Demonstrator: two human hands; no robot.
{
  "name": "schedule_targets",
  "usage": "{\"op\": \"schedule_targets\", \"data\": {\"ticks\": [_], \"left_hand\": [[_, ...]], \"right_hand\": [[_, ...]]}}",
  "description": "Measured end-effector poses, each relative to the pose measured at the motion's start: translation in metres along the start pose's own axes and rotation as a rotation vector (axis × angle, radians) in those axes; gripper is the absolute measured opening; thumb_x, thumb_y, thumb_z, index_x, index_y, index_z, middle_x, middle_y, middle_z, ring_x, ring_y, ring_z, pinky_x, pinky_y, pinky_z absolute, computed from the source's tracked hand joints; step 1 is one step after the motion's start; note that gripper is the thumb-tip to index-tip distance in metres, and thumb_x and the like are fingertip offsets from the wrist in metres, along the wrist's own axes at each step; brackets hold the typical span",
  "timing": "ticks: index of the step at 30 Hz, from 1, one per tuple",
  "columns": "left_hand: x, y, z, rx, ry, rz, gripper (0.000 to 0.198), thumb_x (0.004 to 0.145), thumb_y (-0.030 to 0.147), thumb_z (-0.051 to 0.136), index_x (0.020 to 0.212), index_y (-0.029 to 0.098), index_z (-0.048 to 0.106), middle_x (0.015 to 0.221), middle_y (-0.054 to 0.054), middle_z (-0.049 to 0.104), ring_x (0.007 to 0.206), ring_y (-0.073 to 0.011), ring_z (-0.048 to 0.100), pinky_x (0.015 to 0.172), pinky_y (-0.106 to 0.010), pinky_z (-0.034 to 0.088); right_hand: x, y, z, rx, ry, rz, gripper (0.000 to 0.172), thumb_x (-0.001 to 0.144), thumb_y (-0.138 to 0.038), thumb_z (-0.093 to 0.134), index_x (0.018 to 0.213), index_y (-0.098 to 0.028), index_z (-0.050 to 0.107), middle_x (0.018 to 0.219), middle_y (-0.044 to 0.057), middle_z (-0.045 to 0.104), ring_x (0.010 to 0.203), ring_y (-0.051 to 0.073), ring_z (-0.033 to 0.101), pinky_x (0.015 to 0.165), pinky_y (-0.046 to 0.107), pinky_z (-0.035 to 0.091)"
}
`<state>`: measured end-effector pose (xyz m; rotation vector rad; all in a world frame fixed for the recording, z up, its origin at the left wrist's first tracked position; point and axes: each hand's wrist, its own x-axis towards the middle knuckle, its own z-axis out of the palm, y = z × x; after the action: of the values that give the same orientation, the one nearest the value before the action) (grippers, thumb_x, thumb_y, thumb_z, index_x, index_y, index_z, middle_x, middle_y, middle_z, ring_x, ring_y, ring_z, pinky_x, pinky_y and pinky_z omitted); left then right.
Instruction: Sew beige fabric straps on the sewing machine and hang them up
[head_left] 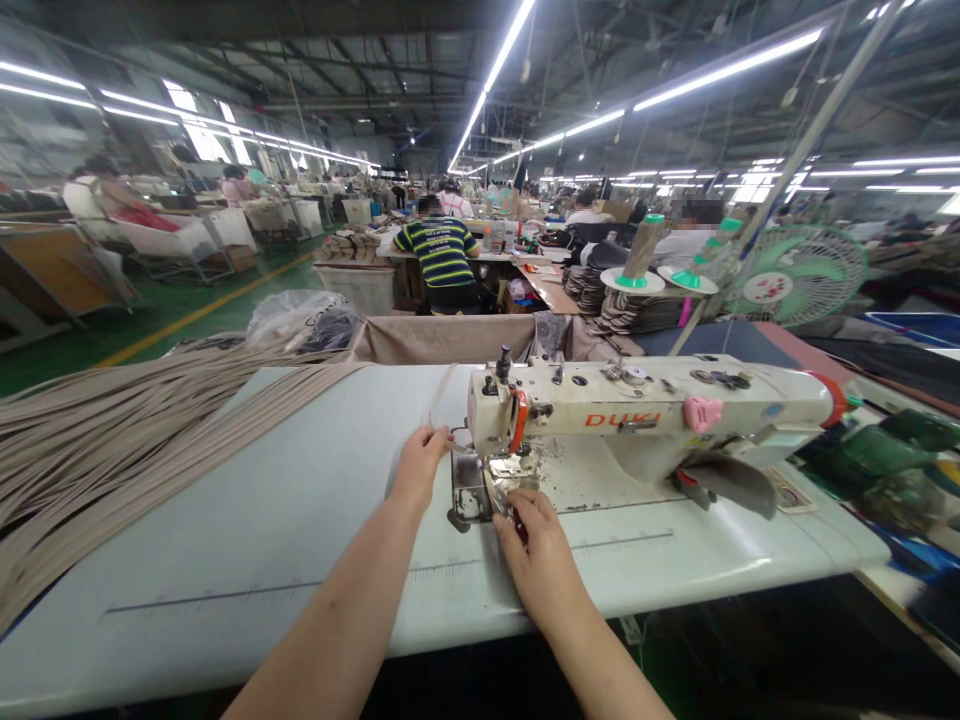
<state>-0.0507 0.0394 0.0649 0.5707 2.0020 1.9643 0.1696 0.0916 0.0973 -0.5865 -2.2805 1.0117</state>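
Beyond strips, clear bag, dark contents

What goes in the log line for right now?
left hand: pinching thin strip | right hand: holding small item, partly hidden | sewing machine: beside both hands

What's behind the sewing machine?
Behind the sewing machine: beige fabric, thread spools and a green fan. Whatever sits low, directly behind its body, is covered.
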Motion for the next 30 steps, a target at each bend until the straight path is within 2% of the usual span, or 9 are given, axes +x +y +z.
{"op": "schedule_targets", "data": {"ticks": [3, 7, 11, 15, 21, 27, 30], "left_hand": [[-0.023, 0.006, -0.014, -0.160, 0.003, -0.053, 0.043, 0.080, 0.057, 0.066, 0.086, 0.016, 0.060, 0.085, -0.008, 0.071, 0.085, -0.0211, 0.072, 0.088, -0.040, 0.060], [-0.050, 0.010, -0.036, -0.251, 0.022, -0.079, 0.044, 0.077, 0.056, 0.075, 0.089, 0.015, 0.063, 0.087, -0.007, 0.071, 0.090, -0.0207, 0.072, 0.095, -0.042, 0.059], [-0.071, 0.010, -0.057, -0.256, 0.042, -0.081, 0.041, 0.079, 0.053, 0.076, 0.092, 0.016, 0.063, 0.093, -0.008, 0.074, 0.097, -0.0223, 0.073, 0.098, -0.041, 0.058], [-0.092, 0.015, -0.074, -0.191, 0.021, -0.007, 0.037, 0.087, 0.052, 0.072, 0.095, 0.017, 0.062, 0.102, -0.010, 0.075, 0.106, -0.0242, 0.072, 0.103, -0.042, 0.055], [-0.118, 0.027, -0.090, -0.092, 0.066, 0.038, 0.036, 0.088, 0.054, 0.069, 0.096, 0.020, 0.062, 0.110, -0.011, 0.076, 0.114, -0.0270, 0.070, 0.106, -0.043, 0.053], [-0.133, 0.025, -0.098, -0.053, 0.072, 0.037, 0.032, 0.089, 0.052, 0.069, 0.096, 0.021, 0.063, 0.114, -0.011, 0.075, 0.115, -0.0263, 0.069, 0.106, -0.042, 0.053], [-0.138, 0.024, -0.099, -0.076, 0.094, 0.025, 0.033, 0.089, 0.052, 0.069, 0.096, 0.021, 0.063, 0.115, -0.012, 0.075, 0.115, -0.0269, 0.069, 0.107, -0.042, 0.053]], "right_hand": [[0.001, -0.010, 0.002, 0.091, -0.113, 0.009, 0.024, 0.096, -0.034, 0.056, 0.107, -0.019, 0.070, 0.100, 0.010, 0.068, 0.097, 0.025, 0.063, 0.091, 0.036, 0.051], [0.002, -0.018, 0.013, 0.233, -0.282, 0.141, 0.030, 0.092, -0.048, 0.059, 0.098, -0.020, 0.070, 0.079, 0.002, 0.064, 0.076, 0.019, 0.059, 0.071, 0.029, 0.047], [0.003, -0.018, 0.030, 0.547, -0.420, 0.348, 0.045, 0.089, -0.061, 0.058, 0.097, -0.018, 0.068, 0.077, 0.001, 0.065, 0.060, 0.013, 0.051, 0.055, 0.025, 0.038], [0.008, -0.016, 0.046, 0.738, -0.441, 0.493, 0.055, 0.079, -0.068, 0.067, 0.093, -0.014, 0.070, 0.075, 0.003, 0.066, 0.053, 0.009, 0.044, 0.048, 0.022, 0.028], [0.025, -0.018, 0.065, 0.783, -0.466, 0.500, 0.061, 0.076, -0.072, 0.065, 0.089, -0.012, 0.070, 0.070, 0.002, 0.063, 0.048, 0.007, 0.036, 0.045, 0.022, 0.020], [0.031, -0.029, 0.075, 0.781, -0.540, 0.458, 0.059, 0.076, -0.071, 0.064, 0.084, -0.013, 0.069, 0.063, -0.003, 0.052, 0.046, 0.006, 0.030, 0.044, 0.022, 0.018], [0.032, -0.031, 0.077, 0.741, -0.526, 0.423, 0.056, 0.080, -0.070, 0.059, 0.086, -0.015, 0.068, 0.061, -0.005, 0.046, 0.047, 0.007, 0.028, 0.045, 0.023, 0.020]]}}
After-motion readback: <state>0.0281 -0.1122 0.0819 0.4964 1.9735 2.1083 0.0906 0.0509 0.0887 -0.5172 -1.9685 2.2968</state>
